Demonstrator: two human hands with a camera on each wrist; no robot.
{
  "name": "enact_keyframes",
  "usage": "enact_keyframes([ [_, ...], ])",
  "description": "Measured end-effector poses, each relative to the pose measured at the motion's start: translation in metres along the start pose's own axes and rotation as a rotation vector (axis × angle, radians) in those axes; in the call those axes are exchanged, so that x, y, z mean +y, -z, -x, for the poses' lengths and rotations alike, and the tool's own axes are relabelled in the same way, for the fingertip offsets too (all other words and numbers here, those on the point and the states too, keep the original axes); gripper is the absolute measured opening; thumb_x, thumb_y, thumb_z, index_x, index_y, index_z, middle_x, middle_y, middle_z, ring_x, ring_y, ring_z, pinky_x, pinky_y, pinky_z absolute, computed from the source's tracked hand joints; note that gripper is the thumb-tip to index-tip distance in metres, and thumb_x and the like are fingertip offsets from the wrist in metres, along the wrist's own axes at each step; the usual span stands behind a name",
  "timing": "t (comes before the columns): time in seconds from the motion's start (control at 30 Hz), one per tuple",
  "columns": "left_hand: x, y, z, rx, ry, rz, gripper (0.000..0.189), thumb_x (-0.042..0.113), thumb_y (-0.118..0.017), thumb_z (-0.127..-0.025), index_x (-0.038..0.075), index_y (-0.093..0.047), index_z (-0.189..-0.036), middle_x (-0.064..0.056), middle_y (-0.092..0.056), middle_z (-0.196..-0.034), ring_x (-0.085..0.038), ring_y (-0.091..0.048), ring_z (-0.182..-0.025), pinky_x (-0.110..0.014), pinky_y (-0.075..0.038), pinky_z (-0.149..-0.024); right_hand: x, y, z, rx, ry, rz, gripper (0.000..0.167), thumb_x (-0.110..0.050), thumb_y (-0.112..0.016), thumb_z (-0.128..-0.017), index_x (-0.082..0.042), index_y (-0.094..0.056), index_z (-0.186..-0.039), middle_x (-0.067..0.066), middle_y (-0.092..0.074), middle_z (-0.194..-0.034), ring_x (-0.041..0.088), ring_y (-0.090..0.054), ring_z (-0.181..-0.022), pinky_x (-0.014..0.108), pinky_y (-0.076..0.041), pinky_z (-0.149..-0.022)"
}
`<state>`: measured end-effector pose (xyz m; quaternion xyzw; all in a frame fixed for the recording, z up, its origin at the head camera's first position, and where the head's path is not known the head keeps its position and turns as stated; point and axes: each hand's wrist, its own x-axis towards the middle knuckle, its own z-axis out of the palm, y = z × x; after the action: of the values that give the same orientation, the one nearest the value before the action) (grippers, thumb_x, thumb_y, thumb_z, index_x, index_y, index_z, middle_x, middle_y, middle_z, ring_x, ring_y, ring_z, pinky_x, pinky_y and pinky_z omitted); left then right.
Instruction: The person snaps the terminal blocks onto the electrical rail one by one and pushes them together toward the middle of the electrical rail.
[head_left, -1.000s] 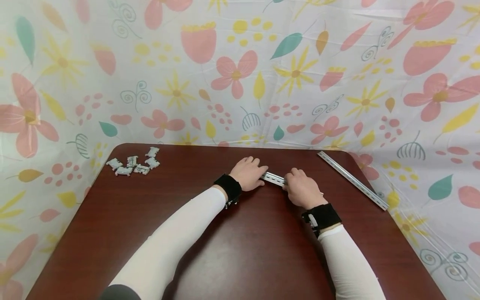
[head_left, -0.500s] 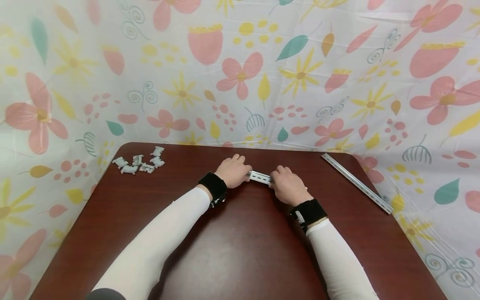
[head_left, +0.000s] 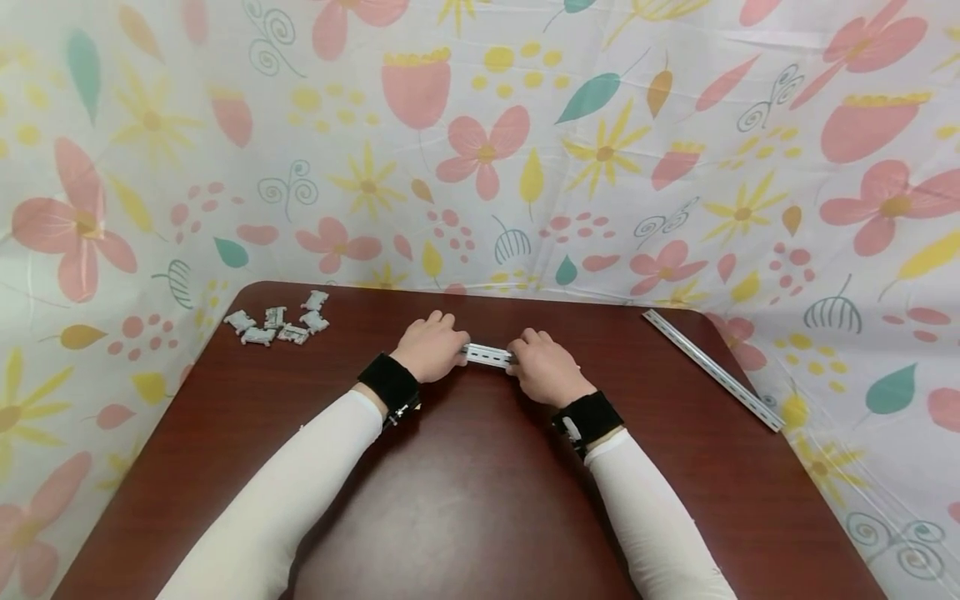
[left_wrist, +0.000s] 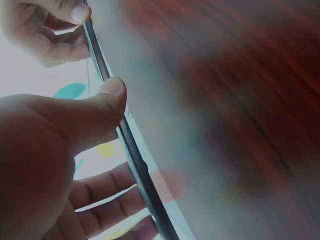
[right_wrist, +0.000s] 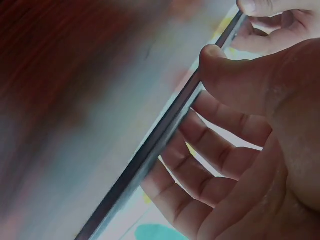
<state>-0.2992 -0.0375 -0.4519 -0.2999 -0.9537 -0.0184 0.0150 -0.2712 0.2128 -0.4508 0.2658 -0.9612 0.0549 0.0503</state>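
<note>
A short slotted metal DIN rail (head_left: 487, 356) spans the gap between both hands over the far middle of the table. My left hand (head_left: 431, 347) grips its left part, thumb on the near edge and fingers behind, as the left wrist view shows. Toward the other end, my right hand (head_left: 550, 368) pinches the same rail, its thumb (right_wrist: 214, 54) on one edge and its fingers curled against the opposite side. In the left wrist view the rail (left_wrist: 131, 145) appears edge-on as a thin dark strip. The hands cover the rail's outer parts in the head view.
A second, longer slotted rail (head_left: 712, 369) lies slanted along the table's right edge. Several small grey plastic pieces (head_left: 258, 336) sit scattered at the far left corner. Behind the dark red-brown table (head_left: 465, 483) hangs a flower-patterned cloth (head_left: 480, 225).
Both hands have moved left together, carrying the rail with them. The second rail and the small grey pieces stay in place on the table; the head view has shifted slightly.
</note>
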Motion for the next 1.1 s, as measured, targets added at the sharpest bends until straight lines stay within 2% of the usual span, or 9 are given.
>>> enact_keyframes([
  [0.23, -0.008, -0.006, 0.022, 0.021, 0.043, -0.007, 0.023, 0.039, -0.072, -0.111, 0.020, -0.076, -0.122, -0.010, -0.061, -0.114, -0.031, -0.054, -0.106, -0.045, -0.055, -0.082, -0.015, -0.007, -0.008, -0.018, 0.033, -0.014, 0.029, -0.020, -0.080, -0.105, 0.000, -0.075, -0.127, 0.014, -0.064, -0.113, 0.032, -0.059, -0.101, 0.046, -0.058, -0.091],
  [0.47, -0.014, -0.015, 0.040, 0.059, 0.033, -0.018, 0.022, 0.039, -0.076, -0.108, 0.018, -0.077, -0.117, -0.011, -0.061, -0.107, -0.032, -0.055, -0.101, -0.044, -0.055, -0.073, -0.026, -0.016, -0.010, -0.058, 0.049, -0.010, 0.031, -0.022, -0.079, -0.107, -0.003, -0.075, -0.130, 0.012, -0.064, -0.116, 0.032, -0.061, -0.107, 0.046, -0.058, -0.094],
  [0.6, -0.019, -0.014, 0.048, 0.063, 0.032, -0.029, 0.022, 0.039, -0.078, -0.107, 0.018, -0.078, -0.115, -0.010, -0.060, -0.102, -0.031, -0.055, -0.095, -0.042, -0.053, -0.068, -0.030, -0.019, -0.014, -0.066, 0.074, -0.027, 0.030, -0.022, -0.077, -0.108, -0.004, -0.075, -0.132, 0.012, -0.062, -0.116, 0.031, -0.060, -0.108, 0.044, -0.057, -0.094],
  [0.9, -0.024, -0.011, 0.060, 0.045, 0.039, 0.011, 0.021, 0.038, -0.080, -0.106, 0.018, -0.076, -0.111, -0.009, -0.060, -0.101, -0.030, -0.054, -0.094, -0.041, -0.052, -0.065, -0.030, -0.022, -0.013, -0.056, 0.165, -0.014, 0.030, -0.017, -0.078, -0.107, -0.004, -0.075, -0.133, 0.010, -0.062, -0.113, 0.027, -0.058, -0.102, 0.040, -0.055, -0.089],
  [1.1, -0.029, -0.013, 0.061, 0.042, 0.044, 0.032, 0.022, 0.038, -0.080, -0.106, 0.017, -0.077, -0.111, -0.009, -0.059, -0.100, -0.029, -0.053, -0.092, -0.041, -0.052, -0.063, -0.025, -0.020, -0.012, -0.063, 0.172, -0.062, 0.029, -0.015, -0.078, -0.107, -0.004, -0.075, -0.133, 0.011, -0.062, -0.114, 0.029, -0.059, -0.104, 0.041, -0.056, -0.091],
])
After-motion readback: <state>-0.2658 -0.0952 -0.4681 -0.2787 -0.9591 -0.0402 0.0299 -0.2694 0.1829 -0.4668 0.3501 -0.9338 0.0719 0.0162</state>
